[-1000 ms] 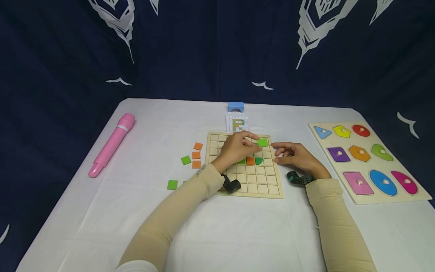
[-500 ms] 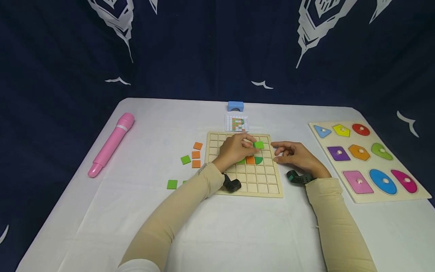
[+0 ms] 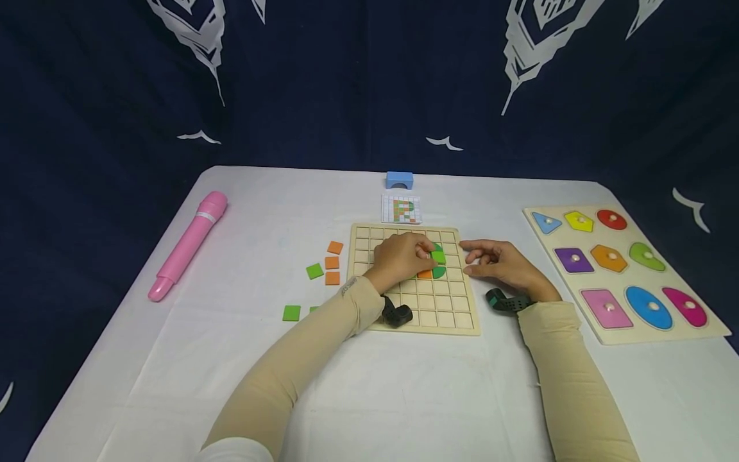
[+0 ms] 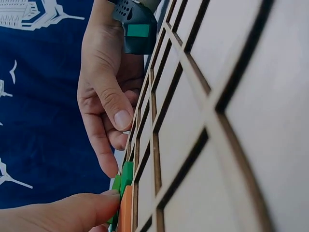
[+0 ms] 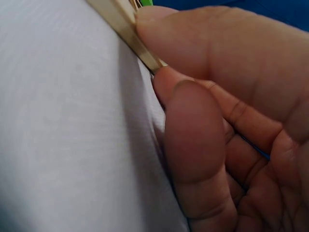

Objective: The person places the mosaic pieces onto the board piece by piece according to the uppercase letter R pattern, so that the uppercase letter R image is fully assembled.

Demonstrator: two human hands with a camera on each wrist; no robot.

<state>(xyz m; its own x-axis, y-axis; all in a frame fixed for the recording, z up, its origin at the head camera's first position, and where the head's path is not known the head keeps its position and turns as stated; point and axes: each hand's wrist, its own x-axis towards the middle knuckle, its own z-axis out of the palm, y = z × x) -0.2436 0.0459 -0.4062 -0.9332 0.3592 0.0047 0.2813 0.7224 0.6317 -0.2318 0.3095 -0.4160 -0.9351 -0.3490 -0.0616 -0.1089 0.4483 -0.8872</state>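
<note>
My left hand (image 3: pixel 398 258) pinches a light green square tile (image 3: pixel 438 257) between thumb and forefinger, over the wooden grid board (image 3: pixel 441 321). Right beside that tile are two dark green rounded tiles, a nearer one (image 3: pixel 439 273) and a farther one partly covered. An orange square tile (image 4: pixel 125 209) stands by my left thumb (image 4: pixel 72 211) in the left wrist view. Other tiles under the left hand are hidden. At the board's right edge rests my right hand (image 3: pixel 501 263), fingers loosely bent and holding nothing. Its forefinger touches the board's edge (image 5: pixel 126 29) in the right wrist view.
Loose orange tiles (image 3: pixel 331 262) and green tiles (image 3: pixel 291 313) lie left of the board. Behind it are a pattern card (image 3: pixel 401 209) and a blue arch block (image 3: pixel 399 180). A pink microphone-shaped object (image 3: pixel 189 245) lies left; a knobbed shape puzzle (image 3: pixel 594 282) lies right.
My left hand has brought the light green tile toward me and slightly left, from the board's far right to between the rounded tiles. The right hand has stayed at the edge.
</note>
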